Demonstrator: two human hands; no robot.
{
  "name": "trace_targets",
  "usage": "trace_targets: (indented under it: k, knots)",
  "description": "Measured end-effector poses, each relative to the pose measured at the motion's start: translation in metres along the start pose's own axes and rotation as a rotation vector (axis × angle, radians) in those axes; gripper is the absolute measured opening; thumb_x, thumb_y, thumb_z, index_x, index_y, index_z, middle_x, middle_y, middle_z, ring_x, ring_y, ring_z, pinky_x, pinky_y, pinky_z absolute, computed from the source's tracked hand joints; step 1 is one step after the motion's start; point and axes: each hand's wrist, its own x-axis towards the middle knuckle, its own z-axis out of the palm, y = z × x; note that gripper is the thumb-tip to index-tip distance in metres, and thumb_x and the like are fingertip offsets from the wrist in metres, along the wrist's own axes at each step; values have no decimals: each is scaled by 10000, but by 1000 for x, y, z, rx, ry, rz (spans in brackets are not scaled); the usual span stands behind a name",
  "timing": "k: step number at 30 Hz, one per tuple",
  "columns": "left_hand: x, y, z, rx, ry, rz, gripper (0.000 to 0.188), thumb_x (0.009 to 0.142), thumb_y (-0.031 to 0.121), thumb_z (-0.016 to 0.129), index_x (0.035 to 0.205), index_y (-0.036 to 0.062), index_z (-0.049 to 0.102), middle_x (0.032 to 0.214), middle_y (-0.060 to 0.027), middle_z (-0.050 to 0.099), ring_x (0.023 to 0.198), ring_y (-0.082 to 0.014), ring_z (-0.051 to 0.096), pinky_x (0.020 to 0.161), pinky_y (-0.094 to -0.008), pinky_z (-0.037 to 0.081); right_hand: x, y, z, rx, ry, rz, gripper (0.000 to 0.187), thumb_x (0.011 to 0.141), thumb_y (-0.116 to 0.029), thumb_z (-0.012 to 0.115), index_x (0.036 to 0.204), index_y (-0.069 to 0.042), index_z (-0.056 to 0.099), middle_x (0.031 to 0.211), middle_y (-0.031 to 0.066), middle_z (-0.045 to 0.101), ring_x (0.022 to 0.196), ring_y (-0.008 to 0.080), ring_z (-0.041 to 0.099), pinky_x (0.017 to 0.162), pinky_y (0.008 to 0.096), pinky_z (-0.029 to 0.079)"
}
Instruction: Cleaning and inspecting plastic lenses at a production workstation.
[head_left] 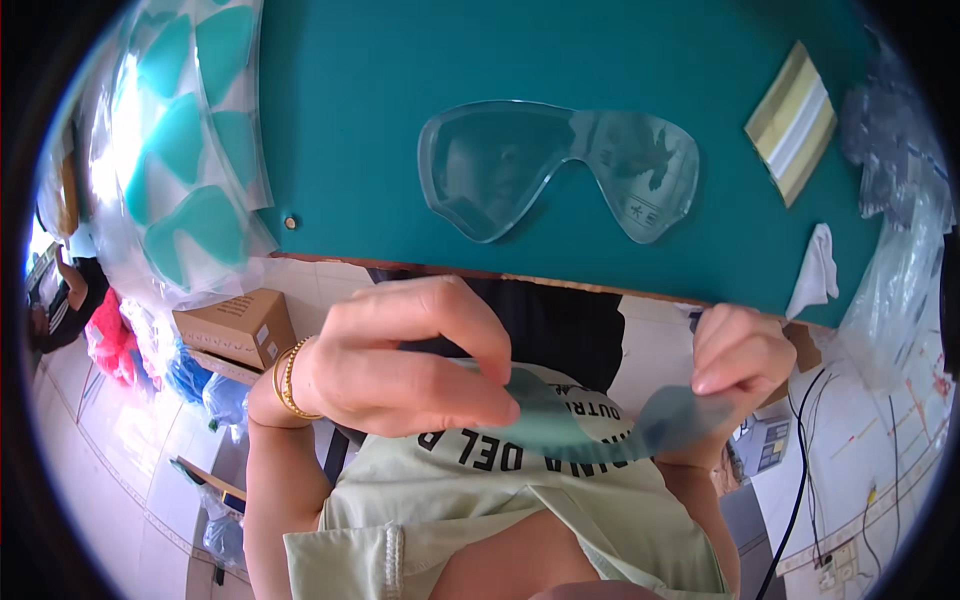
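In front of my chest I hold a thin, see-through greenish goggle lens by its two ends. My left hand, with gold bracelets at the wrist, pinches one end between thumb and fingers. The other end is gripped by my right hand, its fingers curled in. Beyond my hands, a clear goggle lens with a notch for the nose lies flat on the green tabletop. Part of its right half looks patchy and carries a small printed mark.
Plastic sheets with several teal lens shapes cover the table's left edge. A small round piece lies beside them. At right are a beige-and-white pad, a white cloth and clear plastic bags. A cardboard box stands below left.
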Motion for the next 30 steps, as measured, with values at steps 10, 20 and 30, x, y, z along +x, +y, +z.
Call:
trace_targets:
  k: [10, 20, 30]
  knots:
    - [-3, -5, -2, 11, -80, -45, 76, 742, 52, 767, 807, 91, 759, 872, -64, 653, 770, -233, 690, 614, -298, 571, -2, 2, -11, 48, -84, 161, 159, 630, -40, 855, 737, -38, 737, 707, 125, 718, 550, 172, 685, 475, 221, 495]
    - [-1, -9, -9, -21, -116, -30, 84, 810, 49, 715, 878, 45, 764, 931, -87, 655, 790, -240, 675, 624, -302, 562, -11, 5, -6, 172, -27, 193, 172, 677, 3, 847, 754, -11, 694, 711, 166, 725, 541, 193, 692, 490, 220, 520]
    - [13, 0, -8, 372, 223, 35, 81, 928, 10, 672, 992, -33, 697, 883, -153, 639, 661, -166, 631, 552, -247, 508, 33, -15, 13, -278, 239, 191, 115, 1013, -85, 528, 961, 12, 561, 615, 30, 505, 481, 71, 420, 436, 197, 328]
